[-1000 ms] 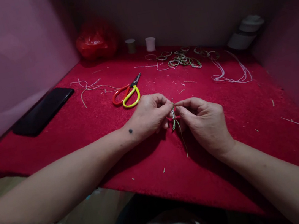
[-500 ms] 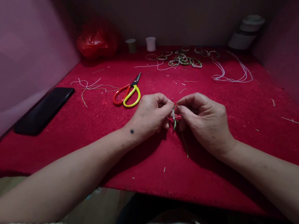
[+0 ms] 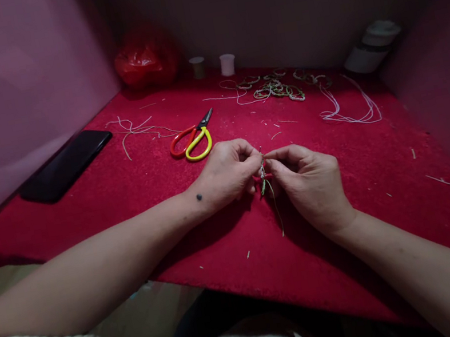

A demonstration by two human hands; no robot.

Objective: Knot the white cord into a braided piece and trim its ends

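My left hand (image 3: pixel 226 173) and my right hand (image 3: pixel 312 182) meet over the middle of the red cloth (image 3: pixel 202 236). Between their fingertips they pinch a small knotted cord piece (image 3: pixel 262 176) of white, green and red strands. A thin loose end of it hangs down onto the cloth toward me. Both hands have the thumb and forefinger closed on the cord.
Scissors (image 3: pixel 191 138) with one red and one yellow handle lie just beyond my left hand. A black phone (image 3: pixel 65 164) lies at the left edge. Finished braided cords (image 3: pixel 275 87), white strings (image 3: pixel 349 109), two small spools (image 3: pixel 213 66) and a red bag (image 3: pixel 144 58) sit at the back.
My right hand's fingers lifted slightly and came back down at the knot. The cord piece stays pinched in the same place.
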